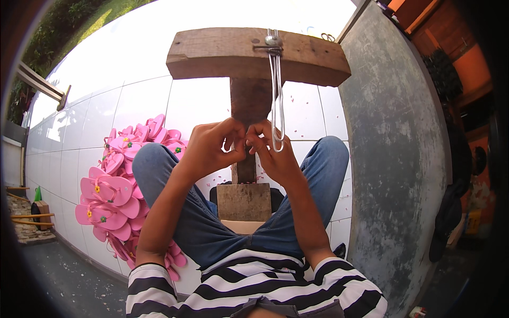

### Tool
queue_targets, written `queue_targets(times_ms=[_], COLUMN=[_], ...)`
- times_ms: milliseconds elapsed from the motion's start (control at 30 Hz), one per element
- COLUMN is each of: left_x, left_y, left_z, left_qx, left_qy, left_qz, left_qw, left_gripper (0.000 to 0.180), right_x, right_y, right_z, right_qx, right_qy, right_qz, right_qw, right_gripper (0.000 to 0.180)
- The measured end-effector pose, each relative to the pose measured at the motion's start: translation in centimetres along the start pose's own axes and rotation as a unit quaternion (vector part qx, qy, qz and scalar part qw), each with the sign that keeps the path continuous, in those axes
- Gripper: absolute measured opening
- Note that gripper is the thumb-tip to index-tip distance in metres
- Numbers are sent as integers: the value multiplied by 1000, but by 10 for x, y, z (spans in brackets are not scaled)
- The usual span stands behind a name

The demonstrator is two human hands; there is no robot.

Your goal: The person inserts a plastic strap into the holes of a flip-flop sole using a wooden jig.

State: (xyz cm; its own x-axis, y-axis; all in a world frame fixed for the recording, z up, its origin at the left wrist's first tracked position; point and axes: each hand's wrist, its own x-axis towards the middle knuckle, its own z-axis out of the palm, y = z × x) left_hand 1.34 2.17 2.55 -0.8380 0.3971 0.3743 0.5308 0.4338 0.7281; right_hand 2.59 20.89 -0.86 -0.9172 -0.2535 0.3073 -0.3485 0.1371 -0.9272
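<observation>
Hands met in front of a T-shaped wooden stand [249,106]: left hand [212,146] and right hand [270,151] had fingertips pinched together on something too small to tell. White looped cord [276,90] hung from a metal hook [273,41] beside the right hand. Pink flip-flops [116,185] lay heaped at left on the white tiled floor [95,116].

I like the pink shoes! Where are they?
In the head view, the pile of pink rubber flip-flops lies on the white tiled floor, on the person's left, beside the left knee in blue jeans.
</observation>
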Motion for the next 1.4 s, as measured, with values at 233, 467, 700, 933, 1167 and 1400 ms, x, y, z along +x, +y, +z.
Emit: queue_targets(times_ms=[233,467,700,933,1167,1400], left_x=[-2,-4,-8,-10,-14,-13], left_y=[-1,-7,-3,-4,-2,-16], left_z=[5,9,13,18,13,2], left_qx=[73,96,68,63,29,-333], left_qy=[55,68,78,112,77,7], left_qz=[87,95,45,34,-23,-229], left_qw=[992,989,994,991,996,915], left_gripper=[26,25,23,18,14,13], right_x=[-1,-2,-2,-4,-3,3], right_y=[-10,-7,-2,-6,-11,-12], right_z=[11,20,20,27,33,20], right_qx=[58,192,171,218,224,238], right_qy=[21,43,62,103,130,82], right_qz=[48,157,132,154,163,142], right_qw=[997,968,974,958,952,957], right_gripper=[22,26,27,26,24,24])
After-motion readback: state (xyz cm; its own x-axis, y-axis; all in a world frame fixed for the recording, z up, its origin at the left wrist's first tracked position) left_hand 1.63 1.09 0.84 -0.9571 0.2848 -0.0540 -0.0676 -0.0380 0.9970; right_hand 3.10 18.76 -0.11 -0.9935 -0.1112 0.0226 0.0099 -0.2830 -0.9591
